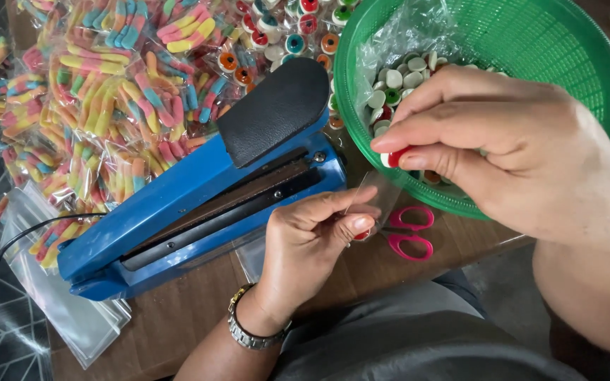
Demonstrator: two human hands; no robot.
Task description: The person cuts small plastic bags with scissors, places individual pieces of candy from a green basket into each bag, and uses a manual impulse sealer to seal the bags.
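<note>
Here, right hand (510, 141) over the near rim of the green basket (587, 77), fingertips pinched on a small red-and-white candy (394, 157). Left hand (312, 236) just below that rim, thumb and forefinger closed on a small clear bag (375, 197). Pink scissors (411, 233) beside the bag; blue heat sealer (199, 204) left of the basket, bagged gummy worms (100, 106) beyond.

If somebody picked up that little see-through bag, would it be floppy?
Probably floppy: the small clear bag looks like thin film, pinched at one side by the left hand. Likely very light, as it looks nearly empty. It may be slippery, being glossy plastic.
</note>
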